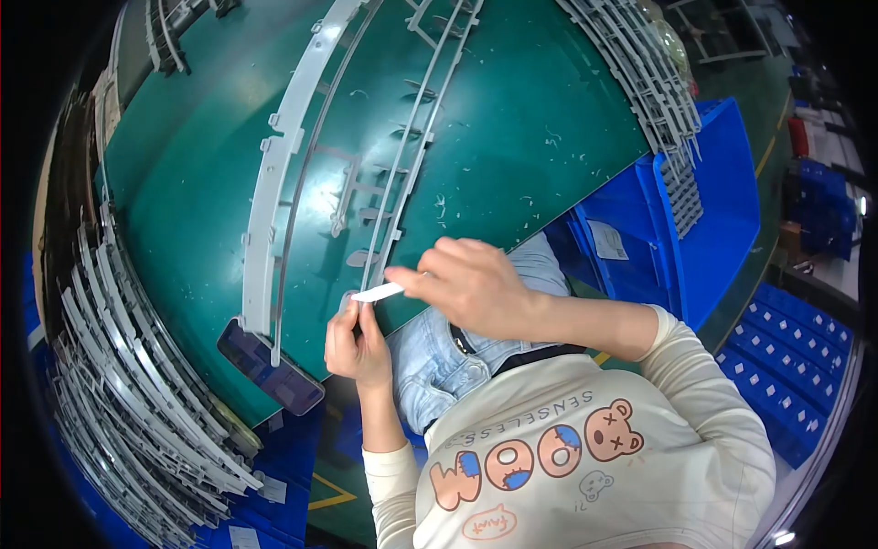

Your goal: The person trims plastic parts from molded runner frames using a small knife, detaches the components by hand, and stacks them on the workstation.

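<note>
My right hand [471,285] is closed around a slim white tool with a slanted tip, like a trimming knife [378,293]. The tool's tip points left, just above the fingertips of my left hand [357,346]. My left hand pinches the near end of a long, thin grey plastic strip frame [402,188], which runs away from me across the green table. Small tabs and branches stick out along it. To its left lies a wider, curved light-grey plastic trim piece [267,197]. My fingers partly hide the pinched end.
Stacked grey strips [137,366] fill the left side, and more strips [640,73] lie at the far right edge. A phone [272,368] rests at the table's near-left corner. Blue bins [713,210] stand to the right. Pale shavings dot the green table [521,101].
</note>
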